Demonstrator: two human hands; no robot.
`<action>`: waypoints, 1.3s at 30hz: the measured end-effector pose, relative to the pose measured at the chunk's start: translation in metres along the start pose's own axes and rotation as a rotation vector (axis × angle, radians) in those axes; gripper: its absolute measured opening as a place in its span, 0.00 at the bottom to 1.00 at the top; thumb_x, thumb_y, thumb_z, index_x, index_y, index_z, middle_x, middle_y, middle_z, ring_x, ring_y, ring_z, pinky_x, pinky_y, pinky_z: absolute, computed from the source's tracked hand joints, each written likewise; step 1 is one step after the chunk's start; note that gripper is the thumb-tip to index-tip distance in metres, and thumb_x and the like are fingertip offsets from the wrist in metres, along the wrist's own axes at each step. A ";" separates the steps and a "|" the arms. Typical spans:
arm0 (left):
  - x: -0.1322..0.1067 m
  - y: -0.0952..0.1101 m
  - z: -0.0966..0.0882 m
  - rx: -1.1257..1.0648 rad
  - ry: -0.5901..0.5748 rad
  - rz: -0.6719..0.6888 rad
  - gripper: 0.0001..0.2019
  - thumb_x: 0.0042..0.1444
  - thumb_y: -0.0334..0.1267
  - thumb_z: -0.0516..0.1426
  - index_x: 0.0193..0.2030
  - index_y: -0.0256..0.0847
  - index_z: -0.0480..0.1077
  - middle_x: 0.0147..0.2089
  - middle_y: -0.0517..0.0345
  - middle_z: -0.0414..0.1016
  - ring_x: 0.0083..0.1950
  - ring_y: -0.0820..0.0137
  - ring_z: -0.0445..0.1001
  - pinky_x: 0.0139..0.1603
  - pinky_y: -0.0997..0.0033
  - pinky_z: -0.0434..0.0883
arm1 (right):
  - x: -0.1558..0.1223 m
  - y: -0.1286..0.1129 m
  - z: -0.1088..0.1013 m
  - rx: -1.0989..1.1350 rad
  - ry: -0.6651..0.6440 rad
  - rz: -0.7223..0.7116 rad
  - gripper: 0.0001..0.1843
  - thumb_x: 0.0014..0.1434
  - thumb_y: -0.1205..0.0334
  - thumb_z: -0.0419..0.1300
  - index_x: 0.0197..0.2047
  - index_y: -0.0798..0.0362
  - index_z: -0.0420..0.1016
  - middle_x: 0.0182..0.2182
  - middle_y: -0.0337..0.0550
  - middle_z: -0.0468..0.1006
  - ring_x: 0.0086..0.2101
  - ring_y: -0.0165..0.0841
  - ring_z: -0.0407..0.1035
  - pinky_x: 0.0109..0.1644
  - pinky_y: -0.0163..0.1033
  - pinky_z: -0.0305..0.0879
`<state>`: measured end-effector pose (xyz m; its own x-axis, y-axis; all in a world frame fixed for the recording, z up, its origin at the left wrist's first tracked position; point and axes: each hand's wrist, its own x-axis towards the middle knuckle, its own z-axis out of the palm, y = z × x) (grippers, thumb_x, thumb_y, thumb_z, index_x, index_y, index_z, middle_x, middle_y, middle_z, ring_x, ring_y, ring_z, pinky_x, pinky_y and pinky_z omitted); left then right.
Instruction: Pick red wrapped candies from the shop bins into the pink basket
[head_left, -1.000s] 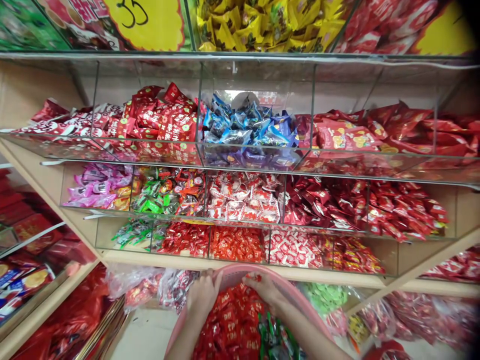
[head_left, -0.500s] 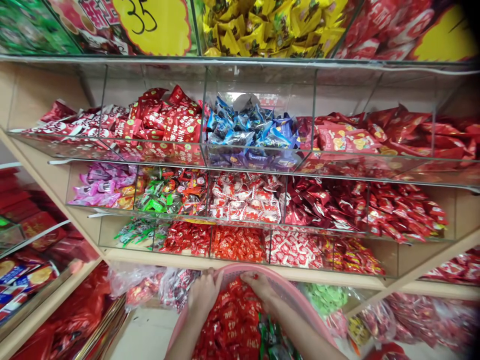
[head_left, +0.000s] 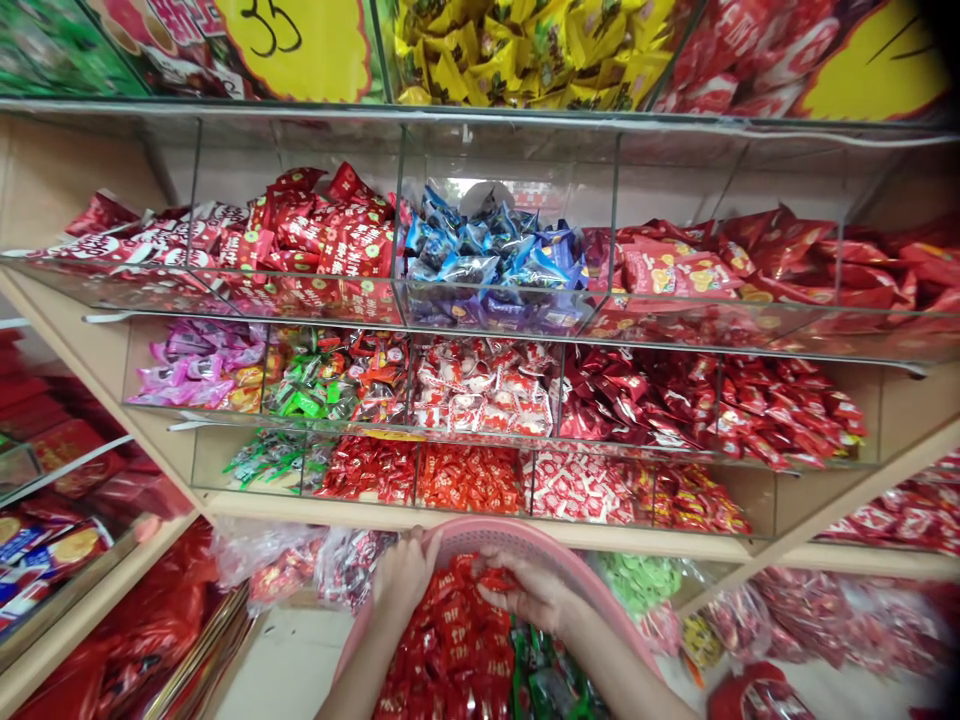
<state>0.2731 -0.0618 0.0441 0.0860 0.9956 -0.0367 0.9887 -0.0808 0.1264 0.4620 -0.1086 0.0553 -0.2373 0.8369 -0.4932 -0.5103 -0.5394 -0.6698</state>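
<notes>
A pink plastic basket (head_left: 600, 590) with a perforated wall stands below the shelves. Inside it lie many red-wrapped candies (head_left: 457, 640), with green-and-dark wrapped candies (head_left: 551, 675) along the right. My left hand (head_left: 403, 575) is closed over the basket's far left rim. Over the far part of the red pile is my right hand (head_left: 525, 590), its fingers curved and apart, with red wrappers showing between thumb and fingers. Whether those wrappers touch the fingers I cannot tell.
Glass-fronted bins rise ahead, holding orange-red candies (head_left: 469, 478), red-and-white candies (head_left: 581, 487) and blue packets (head_left: 480, 245). A wooden shelf edge (head_left: 300, 507) runs just beyond the basket. Bagged candies (head_left: 281, 570) lie low left; green packets (head_left: 641, 585) sit low right.
My right hand has drawn slightly nearer and lower over the red candies, and its fingers have spread from a tighter pinch. My left hand stays on the rim. The view has shifted slightly.
</notes>
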 end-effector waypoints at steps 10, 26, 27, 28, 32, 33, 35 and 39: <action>0.000 0.001 0.000 -0.019 0.020 -0.017 0.31 0.59 0.54 0.34 0.52 0.36 0.66 0.42 0.42 0.75 0.39 0.60 0.75 0.38 0.65 0.67 | 0.004 0.013 -0.005 0.040 0.005 0.114 0.09 0.46 0.63 0.62 0.33 0.55 0.71 0.28 0.39 0.76 0.33 0.29 0.71 0.37 0.33 0.70; 0.001 -0.001 0.005 -0.018 0.058 0.003 0.30 0.59 0.54 0.34 0.50 0.37 0.67 0.40 0.44 0.76 0.37 0.60 0.76 0.36 0.65 0.67 | 0.010 0.022 -0.005 -0.255 0.023 0.118 0.19 0.45 0.50 0.64 0.34 0.54 0.66 0.26 0.41 0.76 0.29 0.32 0.73 0.29 0.34 0.69; 0.001 -0.001 0.005 -0.017 0.056 0.002 0.30 0.59 0.54 0.34 0.50 0.37 0.67 0.40 0.44 0.76 0.37 0.60 0.76 0.36 0.65 0.67 | 0.011 0.022 -0.004 -0.286 0.023 0.112 0.19 0.45 0.49 0.64 0.34 0.53 0.66 0.26 0.41 0.76 0.28 0.33 0.73 0.28 0.34 0.69; 0.002 -0.001 0.005 -0.016 0.057 0.001 0.30 0.59 0.54 0.34 0.50 0.37 0.67 0.41 0.44 0.76 0.37 0.60 0.76 0.36 0.65 0.67 | 0.011 0.023 -0.004 -0.314 0.027 0.103 0.19 0.46 0.48 0.63 0.33 0.53 0.66 0.26 0.41 0.76 0.28 0.33 0.73 0.27 0.34 0.69; 0.002 -0.001 0.004 -0.013 0.054 0.000 0.31 0.59 0.54 0.33 0.51 0.37 0.67 0.43 0.43 0.75 0.38 0.61 0.75 0.36 0.66 0.67 | 0.013 0.026 -0.005 -0.414 0.078 0.080 0.18 0.46 0.47 0.61 0.31 0.53 0.66 0.26 0.41 0.76 0.28 0.34 0.73 0.25 0.35 0.68; 0.002 -0.001 0.004 -0.013 0.050 -0.001 0.31 0.59 0.54 0.33 0.51 0.37 0.67 0.43 0.42 0.75 0.38 0.61 0.75 0.37 0.66 0.67 | 0.013 0.026 -0.004 -0.433 0.082 0.073 0.17 0.46 0.47 0.61 0.31 0.53 0.67 0.26 0.41 0.76 0.28 0.34 0.73 0.25 0.35 0.68; 0.002 -0.001 0.005 -0.010 0.040 -0.003 0.31 0.59 0.54 0.33 0.52 0.37 0.67 0.44 0.42 0.75 0.38 0.62 0.75 0.37 0.66 0.67 | 0.013 0.027 -0.003 -0.459 0.074 0.059 0.17 0.46 0.48 0.61 0.30 0.53 0.67 0.26 0.42 0.76 0.29 0.34 0.73 0.25 0.35 0.68; 0.003 -0.001 0.006 0.005 0.045 -0.002 0.31 0.59 0.54 0.34 0.51 0.38 0.67 0.43 0.43 0.75 0.38 0.61 0.76 0.37 0.66 0.67 | 0.016 0.029 0.000 -0.472 0.063 0.058 0.15 0.45 0.50 0.62 0.30 0.53 0.66 0.25 0.41 0.76 0.27 0.33 0.72 0.24 0.34 0.67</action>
<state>0.2731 -0.0589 0.0376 0.0782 0.9969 0.0073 0.9895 -0.0785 0.1210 0.4435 -0.1110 0.0279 -0.1962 0.8046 -0.5604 -0.0630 -0.5807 -0.8117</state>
